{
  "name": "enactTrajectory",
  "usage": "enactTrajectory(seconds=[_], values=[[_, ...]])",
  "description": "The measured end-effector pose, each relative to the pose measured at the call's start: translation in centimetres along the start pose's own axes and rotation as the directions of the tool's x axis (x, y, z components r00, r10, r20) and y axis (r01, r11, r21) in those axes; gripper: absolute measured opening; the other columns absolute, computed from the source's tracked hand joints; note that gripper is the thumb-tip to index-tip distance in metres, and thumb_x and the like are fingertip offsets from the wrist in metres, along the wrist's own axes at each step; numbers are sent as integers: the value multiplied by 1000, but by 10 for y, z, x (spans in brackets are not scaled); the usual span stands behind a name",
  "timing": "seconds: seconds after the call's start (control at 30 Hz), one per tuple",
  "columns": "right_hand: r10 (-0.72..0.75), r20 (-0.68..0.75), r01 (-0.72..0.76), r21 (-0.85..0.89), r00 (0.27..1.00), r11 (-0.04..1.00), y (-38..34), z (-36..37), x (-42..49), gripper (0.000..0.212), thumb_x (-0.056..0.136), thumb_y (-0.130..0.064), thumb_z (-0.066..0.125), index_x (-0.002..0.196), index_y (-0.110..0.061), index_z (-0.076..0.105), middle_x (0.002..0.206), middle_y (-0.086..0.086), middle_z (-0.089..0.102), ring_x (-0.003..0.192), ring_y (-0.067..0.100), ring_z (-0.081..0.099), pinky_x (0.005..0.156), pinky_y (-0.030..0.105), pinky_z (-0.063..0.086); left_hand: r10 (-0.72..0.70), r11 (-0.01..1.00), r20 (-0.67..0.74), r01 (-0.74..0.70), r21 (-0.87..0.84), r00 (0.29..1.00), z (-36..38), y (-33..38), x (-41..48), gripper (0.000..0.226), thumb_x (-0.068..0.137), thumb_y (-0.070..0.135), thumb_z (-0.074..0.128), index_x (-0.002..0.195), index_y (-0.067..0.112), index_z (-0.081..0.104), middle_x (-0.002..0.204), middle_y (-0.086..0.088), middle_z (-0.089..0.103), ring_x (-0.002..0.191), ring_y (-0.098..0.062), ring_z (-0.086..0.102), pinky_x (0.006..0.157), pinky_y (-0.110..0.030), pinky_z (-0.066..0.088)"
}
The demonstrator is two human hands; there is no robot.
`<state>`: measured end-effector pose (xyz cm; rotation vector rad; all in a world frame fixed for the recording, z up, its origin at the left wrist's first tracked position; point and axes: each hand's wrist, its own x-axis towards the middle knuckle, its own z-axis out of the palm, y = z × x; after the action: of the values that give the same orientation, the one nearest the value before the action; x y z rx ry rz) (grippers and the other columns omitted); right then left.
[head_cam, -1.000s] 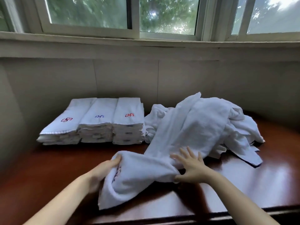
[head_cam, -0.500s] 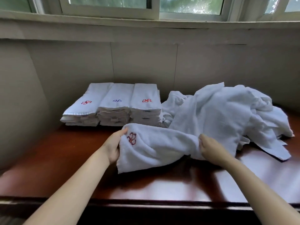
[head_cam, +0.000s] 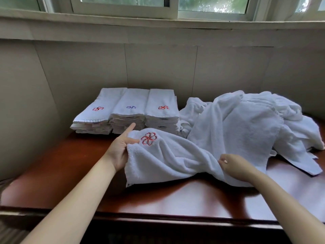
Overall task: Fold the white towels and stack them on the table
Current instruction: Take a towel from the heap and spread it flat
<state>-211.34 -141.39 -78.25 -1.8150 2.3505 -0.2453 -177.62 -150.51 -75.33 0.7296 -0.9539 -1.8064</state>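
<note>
A white towel with a red emblem hangs bunched over the table near its front edge. The left hand pinches its left end (forefinger extended); the right hand grips its middle. Three folded stacks line the back edge, touching the loose heap alongside.

The crumpled white terry towel with the red embroidered emblem has been pulled out of the heap and lifted, its emblem now turned up toward the camera. The left hand has shifted from underneath to pinching its left corner, while the right hand, earlier flat with spread fingers, now clutches the bunched cloth.
</note>
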Motion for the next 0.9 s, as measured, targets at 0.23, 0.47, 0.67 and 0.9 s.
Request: enactTrajectory(seconds=[0.23,0.47,0.67,0.9], values=[[-32,39,26,155,999,988,2,-1,-6,36,88,-59,47,91,-24,56,95,0,62,89,21,55,75,32,41,48,961,54,-61,270,997,-4,5,-4,83,74,-22,46,122,45,59,123,-9,63,109,-31,64,82,-39,55],[-277,11,277,-98,961,956,-14,4,-23,27,84,-34,59,107,-21,53,103,4,50,103,27,54,83,32,40,361,407,-445,291,866,819,-6,-4,6,17,86,8,51,96,14,64,129,-22,49,112,-36,50,94,-36,43],[-382,-132,402,189,915,896,-58,-7,-47,11,83,-19,55,91,-13,49,86,7,65,84,30,59,69,35,42,267,-105,361,-345,933,893,48,-31,-9,73,68,1,60,135,28,50,138,-5,33,130,-24,29,105,-20,22],[-426,26,421,112,904,900,-68,0,-62,71,70,-45,74,123,-28,29,108,-9,49,92,21,58,70,33,42,5,12,425,-425,905,905,75,-44,-15,37,74,14,71,58,25,39,53,14,45,56,-3,39,59,-18,33]])
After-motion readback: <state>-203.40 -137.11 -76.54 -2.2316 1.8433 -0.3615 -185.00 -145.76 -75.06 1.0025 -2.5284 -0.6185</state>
